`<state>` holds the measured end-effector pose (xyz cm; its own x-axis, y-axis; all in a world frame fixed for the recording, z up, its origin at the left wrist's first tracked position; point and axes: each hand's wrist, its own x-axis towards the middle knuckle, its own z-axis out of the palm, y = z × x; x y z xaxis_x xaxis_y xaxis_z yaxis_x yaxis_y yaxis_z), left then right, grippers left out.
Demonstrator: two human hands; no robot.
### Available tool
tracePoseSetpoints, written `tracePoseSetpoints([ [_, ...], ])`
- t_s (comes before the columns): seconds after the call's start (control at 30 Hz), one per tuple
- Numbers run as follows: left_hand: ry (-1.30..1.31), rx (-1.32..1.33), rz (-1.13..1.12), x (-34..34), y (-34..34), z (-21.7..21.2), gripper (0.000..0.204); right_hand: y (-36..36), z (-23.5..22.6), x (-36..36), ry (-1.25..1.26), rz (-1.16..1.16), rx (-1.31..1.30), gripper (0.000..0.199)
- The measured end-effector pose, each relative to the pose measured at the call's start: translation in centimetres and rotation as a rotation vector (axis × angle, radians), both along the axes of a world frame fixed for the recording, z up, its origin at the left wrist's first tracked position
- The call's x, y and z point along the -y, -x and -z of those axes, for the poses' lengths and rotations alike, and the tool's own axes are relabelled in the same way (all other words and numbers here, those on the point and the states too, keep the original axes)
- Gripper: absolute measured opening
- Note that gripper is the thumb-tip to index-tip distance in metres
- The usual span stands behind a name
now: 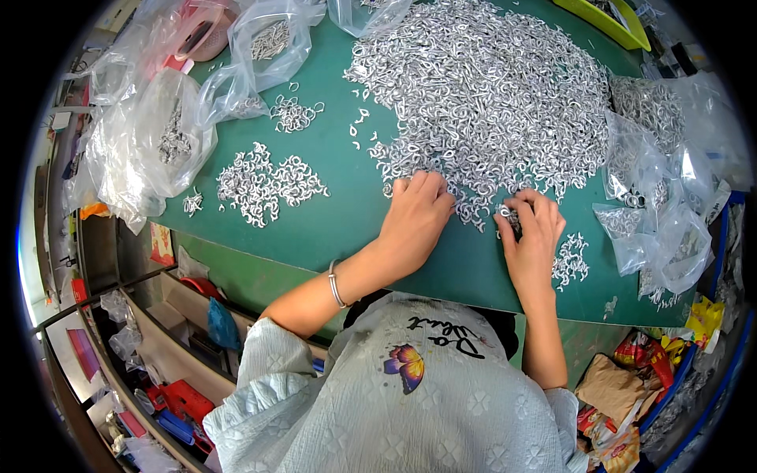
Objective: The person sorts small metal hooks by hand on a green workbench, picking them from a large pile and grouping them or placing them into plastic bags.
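Note:
A broad pile of small curved silver metal pieces (489,94) covers the far middle and right of the green table (339,229). At the pile's near left edge my left hand (416,217) has its fingers curled down and pressed together among the pieces. Whatever lies under those fingertips is hidden. My right hand (534,236) is cupped at the near right edge, thumb and fingers closed around a few of the metal pieces (511,219). Just right of it lies a small cluster of similar pieces (570,260). Another sorted-looking heap (268,185) sits to the left.
Clear plastic bags (154,138) stand at the left, and more bags with metal parts (662,205) crowd the right edge. A small ring heap (293,114) lies at the upper left. A yellow-green tray (611,24) is at the far right, a pink basket (209,31) at the far left.

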<state>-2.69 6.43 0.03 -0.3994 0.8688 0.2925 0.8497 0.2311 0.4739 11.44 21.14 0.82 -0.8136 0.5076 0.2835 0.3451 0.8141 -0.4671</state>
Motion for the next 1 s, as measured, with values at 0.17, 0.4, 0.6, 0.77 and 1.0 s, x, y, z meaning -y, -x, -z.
tracePoseSetpoints([
  [0.17,-0.036,0.095,-0.032,-0.1,-0.3,0.0,0.017,-0.9,-0.2,-0.1,-0.018,0.004,0.064,0.018],
  [0.4,-0.052,0.088,-0.04,-0.2,-0.5,0.6,0.017,-0.6,-0.5,0.2,-0.03,-0.042,-0.024,0.014],
  [0.6,-0.099,0.06,-0.048,0.4,-0.3,0.4,0.014,-0.6,0.0,0.0,0.024,-0.086,-0.078,0.017],
  [0.77,-0.179,0.144,-0.02,0.0,-0.1,0.0,0.018,-0.6,0.2,0.2,0.034,-0.073,-0.111,0.021],
  [1.0,-0.236,0.247,-0.117,0.5,2.7,-1.6,0.017,-0.4,0.6,0.5,0.054,-0.037,-0.184,0.024],
])
